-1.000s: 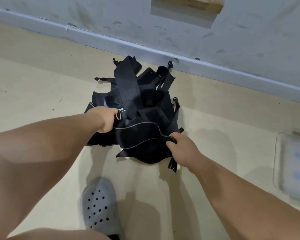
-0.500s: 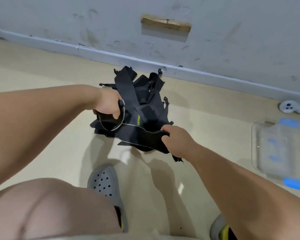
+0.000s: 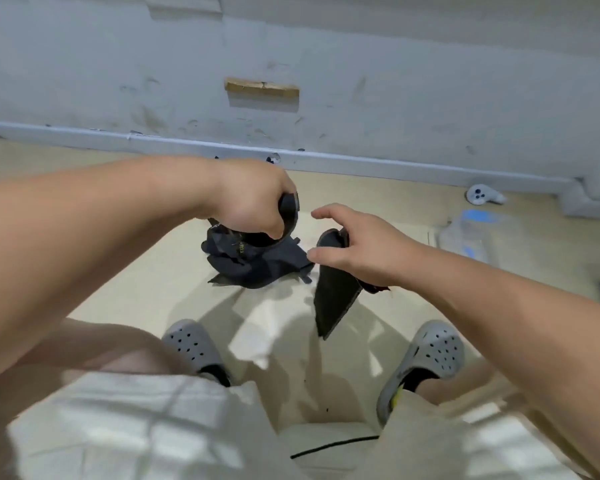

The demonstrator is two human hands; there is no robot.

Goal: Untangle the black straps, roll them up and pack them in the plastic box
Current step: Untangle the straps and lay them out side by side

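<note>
Raised from the floor (image 3: 146, 292) since earlier: tangled straps (image 3: 257, 261), gripped by the left hand (image 3: 253, 209), fingers curled tight. One strap (image 3: 333, 299) is hung from the right hand (image 3: 361, 251), thumb and forefinger spread. Judged soft, light, limp; best taken at the ends. Plastic box (image 3: 471, 237) is set near the floor's right edge.

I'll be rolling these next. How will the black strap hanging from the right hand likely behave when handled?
Probably bendable: the strap bends over at the right hand and hangs down. Its hanging part looks flat and straight, so it may be slightly stiff and resist a tight roll. Likely light, since a loose hold carries it.
</note>
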